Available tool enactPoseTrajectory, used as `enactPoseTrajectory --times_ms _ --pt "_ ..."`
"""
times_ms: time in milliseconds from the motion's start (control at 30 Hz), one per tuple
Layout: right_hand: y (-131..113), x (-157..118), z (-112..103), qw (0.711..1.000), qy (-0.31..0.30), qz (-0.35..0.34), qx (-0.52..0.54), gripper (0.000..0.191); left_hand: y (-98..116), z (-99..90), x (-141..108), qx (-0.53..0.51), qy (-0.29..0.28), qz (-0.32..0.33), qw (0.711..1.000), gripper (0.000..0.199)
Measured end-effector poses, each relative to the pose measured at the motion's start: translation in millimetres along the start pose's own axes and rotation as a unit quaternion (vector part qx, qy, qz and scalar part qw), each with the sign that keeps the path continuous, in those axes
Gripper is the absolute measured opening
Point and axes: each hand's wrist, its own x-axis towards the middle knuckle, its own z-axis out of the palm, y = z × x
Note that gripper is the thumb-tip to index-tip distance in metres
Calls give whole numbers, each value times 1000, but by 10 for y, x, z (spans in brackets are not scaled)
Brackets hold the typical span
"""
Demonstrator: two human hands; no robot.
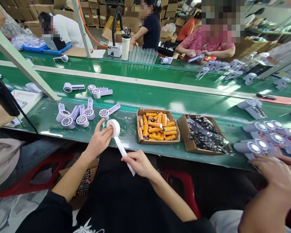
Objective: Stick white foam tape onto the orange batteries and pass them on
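The white fan shell sits above the person's lap, just in front of the desk edge, left of the box of orange batteries. The left hand cups its round head; the right hand pinches the handle, which slants down-right.

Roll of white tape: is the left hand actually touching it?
Touching. The head view shows the left hand with its fingers wrapped against the roll of white tape, no gap between them.
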Motion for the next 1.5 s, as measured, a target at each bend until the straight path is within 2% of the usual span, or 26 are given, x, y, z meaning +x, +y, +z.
enactPoseTrajectory --times_ms 67,100,133,167,233,300,367,433,533,633,700,767,833,900,933,1000,1100,1200,1300,1400,1500 --pt "-13 -148 -86 992 -88 -34 -78 57 -48 31 -14 2 6 -11 1000 30" --pt "-18 -194 -172 985 -115 -51 -122 53 -62 44 -25 3 5 -14 1000 28" --pt "-26 -209 -289 978 -117 -61 -162 45 -68 55 -38 4 2 -16 1000 26" --pt "-38 -187 -432 974 -91 -59 -201 38 -65 65 -51 5 -3 -17 1000 26" --pt "-71 -30 -752 959 16 -5 -284 32 -32 81 -72 9 -7 -25 1000 27" --pt "-99 236 -1024 908 100 96 -395 33 30 94 -82 11 -10 -34 999 30" --pt "-107 520 -1175 854 108 183 -475 40 105 105 -78 11 -16 -33 999 33" --pt "-91 731 -1216 841 96 219 -485 49 181 111 -63 10 -24 -28 999 35" --pt "-39 830 -1242 870 87 205 -439 41 264 105 -34 11 -46 -20 999 37" --pt "11 721 -1355 909 74 170 -373 36 297 73 -13 10 -75 -7 997 41" --pt "26 592 -1422 930 94 147 -323 39 306 39 5 9 -90 -3 996 44" --pt "15 450 -1418 960 146 105 -214 46 318 -1 42 7 -97 2 995 47" --pt "-24 315 -1339 979 190 44 -51 54 336 -37 107 9 -98 16 995 47" --pt "-88 202 -1235 978 192 -7 78 65 353 -61 199 13 -101 41 994 46" --pt "-126 159 -1195 979 177 -17 100 66 358 -67 251 16 -105 55 993 44" --pt "-206 105 -1162 985 148 -18 83 62 357 -67 361 28 -115 88 989 41" --pt "-328 119 -1228 992 118 -2 -49 54 330 -51 531 71 -136 139 978 34" --pt "-440 235 -1348 977 91 11 -194 47 293 -44 706 88 -172 189 963 31" --pt "-483 388 -1457 966 51 32 -250 43 278 -41 868 85 -207 228 947 32" --pt "-384 504 -1548 983 36 48 -175 40 308 -25 994 102 -219 239 941 34" --pt "-188 571 -1575 995 76 68 5 44 356 -9 1093 111 -223 215 944 37"
